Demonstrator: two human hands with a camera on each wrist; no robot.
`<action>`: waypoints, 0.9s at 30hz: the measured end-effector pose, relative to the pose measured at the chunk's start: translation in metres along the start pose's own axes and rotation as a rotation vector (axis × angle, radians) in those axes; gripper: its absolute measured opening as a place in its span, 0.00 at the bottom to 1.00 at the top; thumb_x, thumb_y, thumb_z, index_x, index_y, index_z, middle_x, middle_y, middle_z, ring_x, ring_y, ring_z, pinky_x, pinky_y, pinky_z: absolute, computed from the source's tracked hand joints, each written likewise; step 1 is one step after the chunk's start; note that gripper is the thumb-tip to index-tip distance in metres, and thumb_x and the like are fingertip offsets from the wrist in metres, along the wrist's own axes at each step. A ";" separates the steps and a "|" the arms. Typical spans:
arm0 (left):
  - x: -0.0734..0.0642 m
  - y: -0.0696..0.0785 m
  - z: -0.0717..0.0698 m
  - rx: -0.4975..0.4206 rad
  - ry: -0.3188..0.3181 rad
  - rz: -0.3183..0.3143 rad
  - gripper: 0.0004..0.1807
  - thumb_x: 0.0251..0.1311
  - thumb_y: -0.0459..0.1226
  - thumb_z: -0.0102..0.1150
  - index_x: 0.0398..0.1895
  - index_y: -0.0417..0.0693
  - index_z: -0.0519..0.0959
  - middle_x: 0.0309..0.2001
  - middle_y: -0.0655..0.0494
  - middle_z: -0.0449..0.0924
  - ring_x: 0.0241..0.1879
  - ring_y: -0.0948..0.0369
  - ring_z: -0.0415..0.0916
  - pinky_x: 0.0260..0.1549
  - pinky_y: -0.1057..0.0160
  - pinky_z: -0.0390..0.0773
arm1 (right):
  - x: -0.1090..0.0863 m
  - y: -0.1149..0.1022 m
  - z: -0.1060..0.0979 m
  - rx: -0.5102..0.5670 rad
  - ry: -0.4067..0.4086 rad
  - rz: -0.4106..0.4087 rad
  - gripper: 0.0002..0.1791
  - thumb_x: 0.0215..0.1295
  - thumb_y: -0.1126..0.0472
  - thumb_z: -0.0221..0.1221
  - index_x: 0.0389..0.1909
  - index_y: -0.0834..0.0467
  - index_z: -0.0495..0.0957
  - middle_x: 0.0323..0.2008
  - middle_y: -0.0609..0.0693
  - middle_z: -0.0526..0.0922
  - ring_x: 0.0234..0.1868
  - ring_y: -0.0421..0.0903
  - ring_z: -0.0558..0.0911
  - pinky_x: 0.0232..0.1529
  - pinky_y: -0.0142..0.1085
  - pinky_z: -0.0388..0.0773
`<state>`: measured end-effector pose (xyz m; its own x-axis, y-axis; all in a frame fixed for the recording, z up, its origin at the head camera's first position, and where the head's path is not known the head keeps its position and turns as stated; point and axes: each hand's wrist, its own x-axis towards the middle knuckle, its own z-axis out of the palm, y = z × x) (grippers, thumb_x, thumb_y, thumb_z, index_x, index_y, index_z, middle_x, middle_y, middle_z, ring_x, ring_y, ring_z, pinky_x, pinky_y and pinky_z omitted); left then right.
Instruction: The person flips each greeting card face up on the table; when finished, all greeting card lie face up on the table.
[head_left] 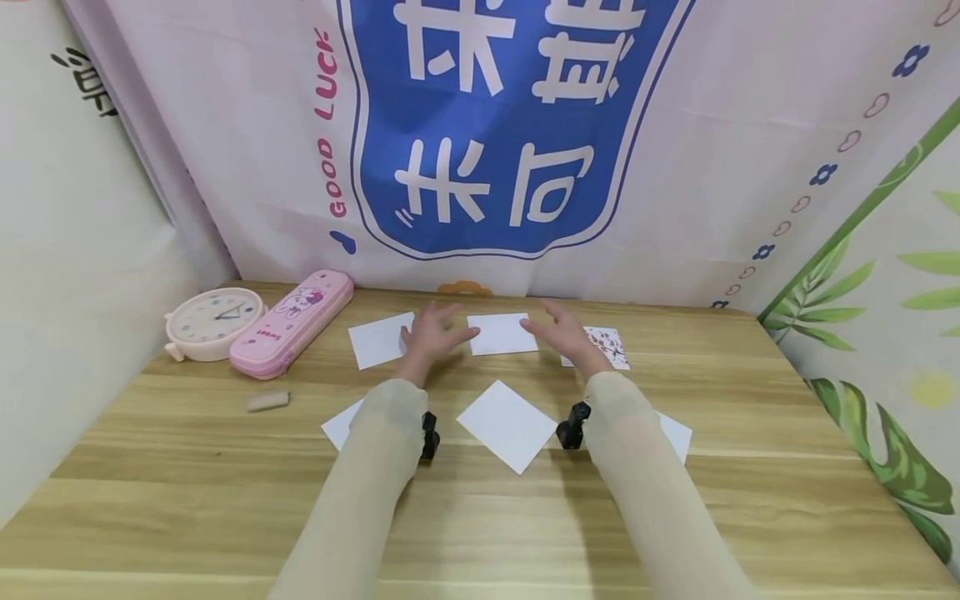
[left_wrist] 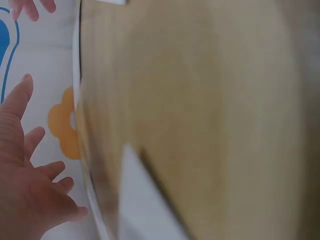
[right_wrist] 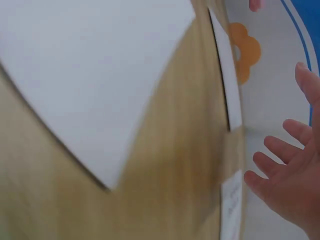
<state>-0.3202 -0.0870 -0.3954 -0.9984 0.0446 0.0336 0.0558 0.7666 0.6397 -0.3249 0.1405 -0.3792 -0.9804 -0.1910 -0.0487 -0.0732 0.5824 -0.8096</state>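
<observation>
1. Two hands of mine reach to the upper middle of the head view, fingers spread and holding nothing.
2. My left hand [head_left: 431, 337] is between the white card at upper left [head_left: 375, 342] and the white card at upper centre [head_left: 501, 333], its thumb pointing right; I cannot tell whether it touches either.
3. My right hand [head_left: 568, 337] is between that upper-centre card and the patterned card [head_left: 611, 345] to its right, covering part of the patterned one; its thumb points left.
4. A white card lies turned like a diamond at the frame's centre [head_left: 507, 427], between my forearms.
5. My pale sleeves [head_left: 386, 467] partly hide the lower-left card [head_left: 341, 425] and the lower-right card [head_left: 677, 437].
6. At the left of the frame, a round clock [head_left: 213, 323] sits beside a pink pencil case [head_left: 292, 325], with a small beige block [head_left: 268, 402] below them on the wooden table [head_left: 787, 517].
</observation>
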 end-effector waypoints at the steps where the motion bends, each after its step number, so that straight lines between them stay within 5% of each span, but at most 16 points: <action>1: 0.000 -0.002 0.001 -0.020 0.007 0.001 0.36 0.46 0.58 0.54 0.60 0.56 0.63 0.63 0.47 0.52 0.61 0.48 0.44 0.52 0.38 0.34 | 0.001 0.001 0.004 0.006 0.005 0.015 0.40 0.56 0.45 0.53 0.64 0.60 0.50 0.62 0.58 0.53 0.61 0.55 0.53 0.58 0.45 0.52; 7: 0.000 -0.006 0.009 -0.064 -0.028 -0.010 0.39 0.46 0.58 0.54 0.61 0.51 0.62 0.61 0.48 0.56 0.62 0.52 0.45 0.54 0.42 0.32 | 0.001 0.004 0.027 -0.020 -0.010 0.050 0.38 0.56 0.46 0.54 0.63 0.59 0.53 0.62 0.57 0.54 0.62 0.52 0.52 0.59 0.43 0.48; 12: -0.004 -0.009 0.011 0.072 -0.079 0.008 0.35 0.51 0.58 0.47 0.60 0.50 0.63 0.63 0.44 0.51 0.62 0.50 0.41 0.55 0.43 0.34 | -0.003 0.006 0.039 -0.129 -0.012 0.014 0.30 0.58 0.51 0.52 0.58 0.62 0.62 0.58 0.57 0.62 0.60 0.52 0.58 0.58 0.41 0.52; 19: -0.010 -0.014 0.016 0.190 -0.078 0.041 0.29 0.54 0.53 0.48 0.58 0.51 0.65 0.64 0.41 0.46 0.62 0.47 0.39 0.55 0.43 0.35 | -0.005 0.011 0.045 -0.178 0.089 -0.065 0.14 0.59 0.62 0.52 0.45 0.63 0.74 0.43 0.56 0.76 0.46 0.49 0.72 0.49 0.40 0.66; 27: -0.013 -0.015 0.017 0.248 -0.081 0.056 0.32 0.53 0.54 0.49 0.60 0.50 0.63 0.64 0.42 0.46 0.62 0.47 0.39 0.55 0.44 0.37 | -0.006 0.015 0.044 -0.291 0.101 -0.048 0.24 0.54 0.61 0.58 0.53 0.64 0.68 0.53 0.59 0.68 0.56 0.53 0.63 0.56 0.41 0.57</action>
<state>-0.3081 -0.0885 -0.4184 -0.9909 0.1344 -0.0045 0.1194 0.8947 0.4305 -0.3121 0.1156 -0.4164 -0.9868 -0.1524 0.0554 -0.1544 0.7790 -0.6077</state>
